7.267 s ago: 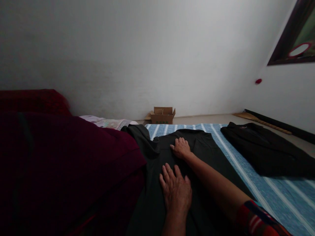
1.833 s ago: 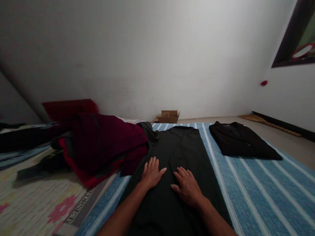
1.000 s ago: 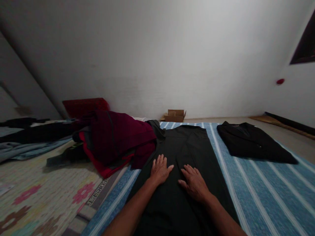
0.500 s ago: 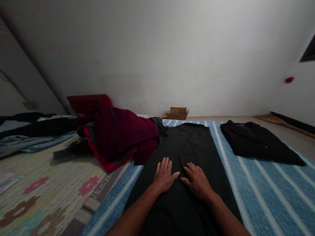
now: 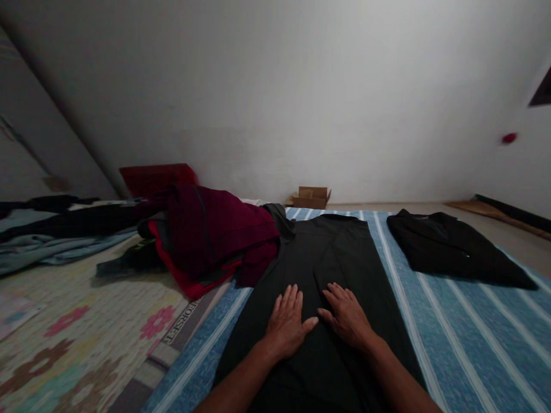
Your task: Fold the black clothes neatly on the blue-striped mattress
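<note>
A dark grey-green garment point(image 5: 301, 252), looking like a shirt or jacket, is spread out in front of me with one sleeve folded in over its right side. My left hand point(image 5: 289, 322) lies flat on its middle, fingers stretched out. On the folded sleeve, a short way to the right, rests my right hand point(image 5: 345, 315), also flat with fingers spread. The two thumbs point toward each other with a small gap between them. The garment's other sleeve runs off to the left at the top, partly under a maroon jacket point(image 5: 219, 229).
A folded black garment point(image 5: 451, 246) lies on the blue striped sheet point(image 5: 465, 321) at right. More clothes point(image 5: 64, 229) are heaped at far left on a flowered mat point(image 5: 107, 310). Against the wall stand a red box point(image 5: 157, 179) and a small cardboard box point(image 5: 312, 198).
My left hand has slid slightly back toward me on the garment. My right hand has hardly moved, and the whole view has shifted a little.
</note>
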The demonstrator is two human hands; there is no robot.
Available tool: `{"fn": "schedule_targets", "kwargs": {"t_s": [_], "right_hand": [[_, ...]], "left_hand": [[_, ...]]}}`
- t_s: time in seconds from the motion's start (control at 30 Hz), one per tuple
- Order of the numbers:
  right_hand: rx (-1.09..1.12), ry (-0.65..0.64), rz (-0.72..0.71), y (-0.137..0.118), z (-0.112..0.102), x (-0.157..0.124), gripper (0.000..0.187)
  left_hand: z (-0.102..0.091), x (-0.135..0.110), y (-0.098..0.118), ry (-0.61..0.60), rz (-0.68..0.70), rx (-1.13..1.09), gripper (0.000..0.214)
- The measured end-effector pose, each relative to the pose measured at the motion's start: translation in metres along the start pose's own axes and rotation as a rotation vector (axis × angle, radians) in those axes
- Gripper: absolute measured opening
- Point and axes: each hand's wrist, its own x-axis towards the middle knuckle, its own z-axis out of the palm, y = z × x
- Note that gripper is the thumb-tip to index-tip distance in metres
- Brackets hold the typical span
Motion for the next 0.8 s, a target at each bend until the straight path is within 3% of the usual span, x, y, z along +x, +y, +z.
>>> {"fn": "schedule_targets", "kwargs": {"t_s": [0.33, 0.6, 0.7, 0.8], "right_hand": [[0.011, -0.005, -0.001, -0.001, -0.002, 0.000, 0.059], [0.013, -0.005, -0.002, -0.002, -0.003, -0.002, 0.058], [0.011, 0.006, -0.003, -0.001, -0.001, -0.001, 0.057], [0.006, 0.014, -0.006, 0.000, 0.001, 0.000, 0.057]], "left_hand": [[-0.001, -0.001, 0.001, 0.010, -0.006, 0.007, 0.072], [-0.018, -0.015, 0.008, -0.110, 0.004, -0.080, 0.072], [-0.016, -0.024, 0.012, -0.146, 0.039, -0.072, 0.071], [-0.007, -0.029, 0.013, -0.104, 0.058, -0.038, 0.072]]}}
